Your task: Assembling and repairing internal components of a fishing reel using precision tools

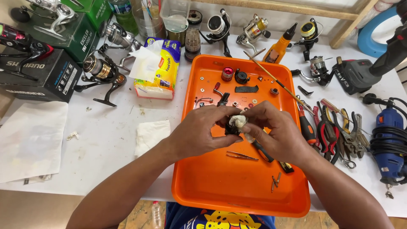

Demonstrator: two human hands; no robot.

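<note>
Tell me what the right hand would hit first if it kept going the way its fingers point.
The right hand points left, so it would meet the dark part with the white wad, then the left hand. Depth is unclear.

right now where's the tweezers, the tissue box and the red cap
tweezers (241, 156), head view, middle of the arms
tissue box (163, 80), head view, yellow front face
red cap (227, 74), head view, its top

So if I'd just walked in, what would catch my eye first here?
Probably the bright orange tray in the middle of the white table, dotted with small screws and parts. Above it the left hand and right hand meet around a small dark reel part, with a wad of white tissue pressed on it. Around the tray lie fishing reels at the left and back, and pliers at the right.
</note>
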